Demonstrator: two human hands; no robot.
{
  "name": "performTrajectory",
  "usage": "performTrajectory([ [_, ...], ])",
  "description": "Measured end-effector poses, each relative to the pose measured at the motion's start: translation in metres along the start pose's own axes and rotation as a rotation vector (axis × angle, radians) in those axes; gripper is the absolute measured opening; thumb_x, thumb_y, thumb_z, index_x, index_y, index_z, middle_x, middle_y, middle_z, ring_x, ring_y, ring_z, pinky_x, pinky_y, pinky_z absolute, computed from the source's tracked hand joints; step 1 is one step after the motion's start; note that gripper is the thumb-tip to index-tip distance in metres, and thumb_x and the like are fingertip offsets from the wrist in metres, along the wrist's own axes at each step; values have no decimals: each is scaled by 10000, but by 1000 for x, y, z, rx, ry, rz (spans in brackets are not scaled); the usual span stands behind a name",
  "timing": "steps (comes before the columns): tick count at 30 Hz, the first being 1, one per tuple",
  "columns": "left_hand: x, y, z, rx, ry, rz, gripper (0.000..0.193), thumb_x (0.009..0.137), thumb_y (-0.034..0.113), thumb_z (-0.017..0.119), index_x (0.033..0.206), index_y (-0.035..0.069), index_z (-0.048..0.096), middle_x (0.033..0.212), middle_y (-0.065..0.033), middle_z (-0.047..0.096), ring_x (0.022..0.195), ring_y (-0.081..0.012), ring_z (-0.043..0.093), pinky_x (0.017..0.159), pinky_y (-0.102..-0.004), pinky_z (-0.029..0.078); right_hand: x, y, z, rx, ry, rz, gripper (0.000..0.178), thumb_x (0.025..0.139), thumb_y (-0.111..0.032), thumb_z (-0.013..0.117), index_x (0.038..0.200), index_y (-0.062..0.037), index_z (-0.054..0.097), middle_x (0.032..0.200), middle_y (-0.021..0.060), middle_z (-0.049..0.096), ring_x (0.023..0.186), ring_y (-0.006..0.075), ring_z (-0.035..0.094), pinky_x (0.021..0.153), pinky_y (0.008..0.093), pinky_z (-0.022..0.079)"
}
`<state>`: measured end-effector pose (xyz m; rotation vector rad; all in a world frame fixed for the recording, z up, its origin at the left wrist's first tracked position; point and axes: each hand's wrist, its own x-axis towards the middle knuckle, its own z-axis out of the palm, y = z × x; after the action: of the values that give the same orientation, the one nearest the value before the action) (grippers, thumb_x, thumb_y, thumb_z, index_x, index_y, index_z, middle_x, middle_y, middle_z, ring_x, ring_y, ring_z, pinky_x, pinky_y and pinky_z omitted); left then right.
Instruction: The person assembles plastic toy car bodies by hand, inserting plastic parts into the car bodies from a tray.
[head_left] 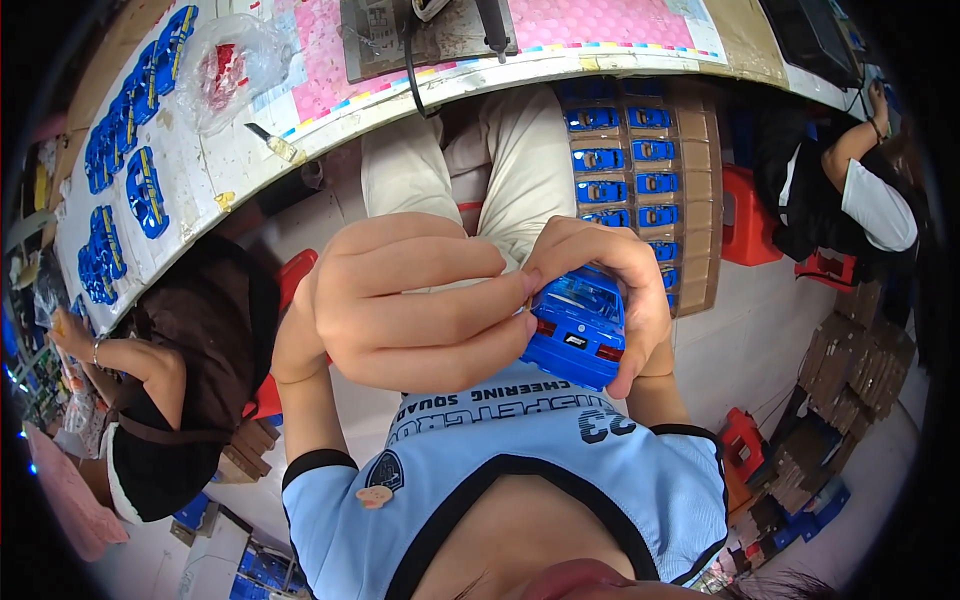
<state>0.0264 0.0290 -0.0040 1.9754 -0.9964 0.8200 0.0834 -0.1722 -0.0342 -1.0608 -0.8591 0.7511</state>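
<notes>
Before my chest, my right hand (645, 300) is wrapped round a blue toy car (565, 348), thumb on one side and fingers over the other. The car's rear, with red tail lights and a dark plate, faces me. My left hand (405, 305) is closed, its thumb and fingertips pinched together against the car's left side. A tiny yellowish bit shows at those fingertips; what it is, I cannot make out. The left fingers hide that side of the car.
A cardboard tray (700, 215) with rows of blue toy cars stands right of my legs. On the white table (330, 150) ahead lie more blue car bodies (146, 192), a clear plastic bag (225, 75) and a metal plate (380, 45). People sit at both sides near red stools (748, 215).
</notes>
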Motion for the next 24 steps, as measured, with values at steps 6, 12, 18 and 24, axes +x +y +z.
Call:
performTrajectory([
  [6,0,4,2,3,-18,5,112,685,63,618,790,87,588,808,-62,630,682,-191,590,521,-245,453,2,0,1,1,-5,6,693,414,-376,832,923,20,578,893,117,597,790,220,574,728,302,441],
  [12,-4,-5,9,-158,3,-2,108,701,100,600,802,64,584,804,-104,622,661,-204,582,518,-251,442,3,1,0,-31,-29,8,696,407,-383,834,911,24,581,890,114,598,766,216,577,703,296,444],
  [18,-8,6,22,-592,131,-303,168,731,141,579,854,27,573,802,-128,607,639,-210,558,544,-271,424,3,12,-2,125,-69,-48,735,419,-430,827,933,28,572,903,109,598,775,209,580,703,285,444],
  [24,-13,5,22,-515,90,-292,253,717,189,621,913,43,558,842,-130,604,658,-222,554,568,-295,425,-2,16,-3,142,-78,-29,735,443,-434,823,946,32,560,891,102,594,775,197,581,711,277,445],
])
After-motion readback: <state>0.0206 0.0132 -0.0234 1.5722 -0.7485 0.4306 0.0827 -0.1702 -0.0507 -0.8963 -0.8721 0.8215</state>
